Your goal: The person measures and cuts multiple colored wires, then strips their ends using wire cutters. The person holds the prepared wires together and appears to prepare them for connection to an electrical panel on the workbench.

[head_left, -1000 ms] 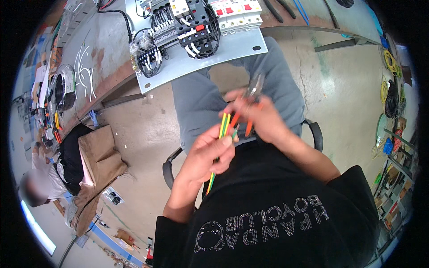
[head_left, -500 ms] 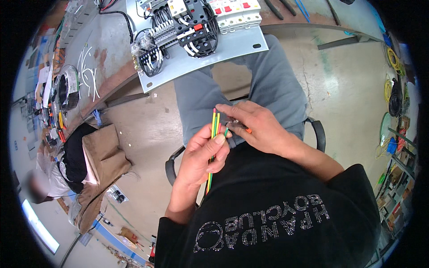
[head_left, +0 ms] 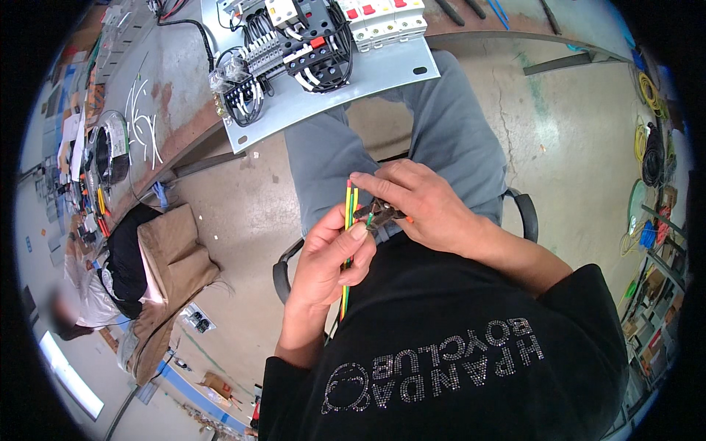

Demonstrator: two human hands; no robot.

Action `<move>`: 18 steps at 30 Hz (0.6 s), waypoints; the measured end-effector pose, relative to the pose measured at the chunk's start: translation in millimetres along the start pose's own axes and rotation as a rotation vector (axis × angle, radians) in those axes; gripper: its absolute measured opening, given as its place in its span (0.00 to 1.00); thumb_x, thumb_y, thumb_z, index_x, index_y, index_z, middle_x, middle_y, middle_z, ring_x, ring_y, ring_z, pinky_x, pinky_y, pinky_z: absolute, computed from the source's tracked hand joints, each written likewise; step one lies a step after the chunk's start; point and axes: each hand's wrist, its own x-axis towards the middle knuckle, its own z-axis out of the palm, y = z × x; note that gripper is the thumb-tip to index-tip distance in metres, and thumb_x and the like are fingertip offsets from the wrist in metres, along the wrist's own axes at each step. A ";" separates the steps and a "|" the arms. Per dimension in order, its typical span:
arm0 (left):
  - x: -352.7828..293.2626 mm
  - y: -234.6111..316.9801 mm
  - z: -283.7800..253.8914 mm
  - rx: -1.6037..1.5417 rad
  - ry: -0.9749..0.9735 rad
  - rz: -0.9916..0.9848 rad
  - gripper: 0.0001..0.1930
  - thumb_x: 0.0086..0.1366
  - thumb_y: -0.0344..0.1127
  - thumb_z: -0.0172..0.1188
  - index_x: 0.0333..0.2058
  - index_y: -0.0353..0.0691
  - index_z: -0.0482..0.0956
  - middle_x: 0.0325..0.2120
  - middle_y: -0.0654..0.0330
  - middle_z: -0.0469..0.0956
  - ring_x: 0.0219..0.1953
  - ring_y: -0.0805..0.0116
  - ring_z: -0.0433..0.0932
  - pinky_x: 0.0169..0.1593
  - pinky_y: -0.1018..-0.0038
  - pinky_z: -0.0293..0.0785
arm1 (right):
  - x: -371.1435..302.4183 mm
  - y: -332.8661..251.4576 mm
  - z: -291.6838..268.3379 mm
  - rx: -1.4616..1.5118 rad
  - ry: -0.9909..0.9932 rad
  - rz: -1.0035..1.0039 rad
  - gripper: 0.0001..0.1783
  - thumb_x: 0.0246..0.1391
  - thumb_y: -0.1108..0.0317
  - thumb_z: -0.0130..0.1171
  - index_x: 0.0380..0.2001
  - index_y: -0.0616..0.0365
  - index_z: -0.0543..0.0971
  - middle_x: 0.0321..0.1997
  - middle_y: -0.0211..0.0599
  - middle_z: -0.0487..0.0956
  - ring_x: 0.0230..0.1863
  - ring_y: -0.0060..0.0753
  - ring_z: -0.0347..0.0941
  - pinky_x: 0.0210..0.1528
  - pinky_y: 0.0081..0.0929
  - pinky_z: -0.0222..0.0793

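Note:
My left hand (head_left: pixel 332 253) is closed around several thin insulated wires (head_left: pixel 348 202), striped yellow and green, some with a red tip. They stand upright above the fingers, and their lower ends run down past the palm toward my shirt. My right hand (head_left: pixel 434 202) grips a dark pair of pliers (head_left: pixel 384 213) with a touch of orange at the handle. The plier jaws meet the wires just above my left thumb, beside one short green end. Whether the jaws are fully closed on a wire is too small to tell. My right index finger reaches across to the wire tips.
Ahead, a metal mounting plate (head_left: pixel 401 82) with wired breakers (head_left: pixel 382 29) and terminals overhangs the table edge (head_left: pixel 198 136). White wire scraps (head_left: pixel 143 121) and a cable coil (head_left: pixel 112 147) lie on the left. Another person (head_left: pixel 132 272) sits at the left. A chair armrest (head_left: pixel 523 220) is beside me.
The pliers have swung left, so their jaws now reach the wires above my left thumb. Both hands have stayed nearly in place, and the wires remain in my left hand.

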 end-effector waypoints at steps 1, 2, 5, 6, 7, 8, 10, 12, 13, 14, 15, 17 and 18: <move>0.0 -0.5 -1.6 0.004 -0.005 0.002 0.09 0.76 0.33 0.52 0.51 0.39 0.71 0.20 0.64 0.67 0.13 0.83 0.55 0.16 0.84 0.51 | -0.1 -0.2 0.4 0.006 0.003 0.006 0.37 0.43 0.79 0.62 0.62 0.51 0.74 0.41 0.40 0.74 0.45 0.47 0.74 0.48 0.41 0.70; 0.0 -0.5 -2.7 0.009 -0.010 0.005 0.10 0.76 0.33 0.52 0.51 0.39 0.71 0.20 0.64 0.67 0.13 0.83 0.55 0.16 0.85 0.51 | -0.4 -0.8 0.8 0.013 0.007 0.013 0.37 0.44 0.79 0.62 0.62 0.50 0.75 0.40 0.39 0.74 0.44 0.47 0.74 0.48 0.41 0.71; 1.0 -0.6 -4.9 -0.003 -0.020 -0.009 0.10 0.76 0.33 0.52 0.52 0.38 0.71 0.21 0.64 0.68 0.13 0.83 0.55 0.16 0.85 0.51 | -0.9 -0.6 1.6 0.031 0.013 0.026 0.38 0.44 0.79 0.62 0.63 0.49 0.75 0.38 0.39 0.73 0.41 0.46 0.74 0.45 0.42 0.71; 1.3 -0.7 -5.1 -0.009 -0.026 -0.007 0.10 0.76 0.33 0.52 0.51 0.38 0.71 0.21 0.64 0.67 0.13 0.83 0.55 0.16 0.85 0.51 | -0.8 -0.6 1.7 0.038 0.015 0.030 0.38 0.43 0.79 0.62 0.63 0.48 0.75 0.37 0.39 0.73 0.40 0.46 0.73 0.44 0.42 0.71; 1.5 -0.8 -5.2 -0.015 -0.033 -0.006 0.10 0.76 0.33 0.52 0.51 0.38 0.71 0.21 0.64 0.67 0.13 0.83 0.55 0.16 0.85 0.51 | -0.9 -0.6 1.6 0.027 0.016 0.032 0.38 0.43 0.79 0.62 0.62 0.48 0.75 0.37 0.38 0.72 0.39 0.46 0.73 0.43 0.42 0.70; 1.6 -1.0 -5.3 -0.020 -0.039 -0.005 0.10 0.76 0.33 0.52 0.51 0.37 0.71 0.21 0.64 0.67 0.13 0.83 0.55 0.16 0.85 0.51 | -1.1 -0.7 1.3 0.016 0.016 0.033 0.37 0.43 0.79 0.63 0.61 0.48 0.76 0.36 0.38 0.72 0.39 0.46 0.73 0.42 0.42 0.70; 1.3 -1.0 -7.2 -0.043 -0.057 -0.015 0.09 0.76 0.33 0.52 0.50 0.37 0.72 0.21 0.64 0.67 0.13 0.83 0.55 0.16 0.85 0.51 | -1.1 -1.2 -0.7 -0.005 0.011 0.035 0.36 0.42 0.78 0.64 0.59 0.48 0.77 0.34 0.38 0.72 0.37 0.46 0.73 0.41 0.42 0.70; 1.2 -0.4 -7.3 -0.057 -0.066 -0.027 0.10 0.76 0.34 0.52 0.50 0.36 0.72 0.21 0.64 0.67 0.13 0.83 0.55 0.16 0.85 0.51 | -0.4 -2.6 -4.6 -0.021 -0.002 0.037 0.33 0.41 0.77 0.65 0.56 0.48 0.78 0.32 0.37 0.71 0.35 0.46 0.73 0.39 0.42 0.69; 1.4 0.6 -6.2 -0.059 -0.067 -0.033 0.10 0.76 0.34 0.52 0.49 0.36 0.73 0.21 0.64 0.67 0.13 0.83 0.55 0.16 0.85 0.51 | -0.5 -1.6 -3.3 -0.017 0.013 0.032 0.32 0.41 0.77 0.65 0.55 0.48 0.78 0.32 0.37 0.71 0.35 0.46 0.73 0.39 0.42 0.69; 1.3 1.1 -5.7 -0.061 -0.067 -0.040 0.10 0.76 0.34 0.52 0.49 0.36 0.73 0.21 0.64 0.67 0.13 0.83 0.55 0.16 0.85 0.51 | -1.1 0.3 -0.8 -0.013 0.028 0.027 0.31 0.40 0.77 0.65 0.53 0.48 0.79 0.31 0.37 0.71 0.34 0.46 0.73 0.38 0.42 0.69; 1.3 0.7 -6.2 -0.065 -0.068 -0.044 0.10 0.76 0.34 0.52 0.49 0.35 0.73 0.21 0.64 0.67 0.13 0.83 0.55 0.16 0.85 0.51 | -1.7 1.7 0.7 -0.010 0.044 0.022 0.30 0.40 0.77 0.65 0.52 0.49 0.79 0.31 0.37 0.71 0.33 0.46 0.73 0.38 0.42 0.69; 1.1 -1.1 -8.4 -0.073 -0.068 -0.052 0.10 0.76 0.34 0.52 0.50 0.35 0.73 0.20 0.64 0.67 0.13 0.83 0.55 0.16 0.85 0.51 | -2.4 2.1 1.8 -0.008 0.054 0.024 0.29 0.41 0.77 0.65 0.52 0.49 0.79 0.30 0.37 0.71 0.33 0.47 0.73 0.38 0.42 0.69; 1.5 -1.7 -9.5 -0.075 -0.083 -0.055 0.10 0.76 0.34 0.52 0.50 0.35 0.73 0.20 0.65 0.67 0.13 0.83 0.55 0.16 0.85 0.51 | -2.3 1.7 2.2 -0.006 0.058 0.024 0.29 0.41 0.77 0.65 0.52 0.49 0.79 0.30 0.37 0.71 0.33 0.47 0.73 0.38 0.42 0.69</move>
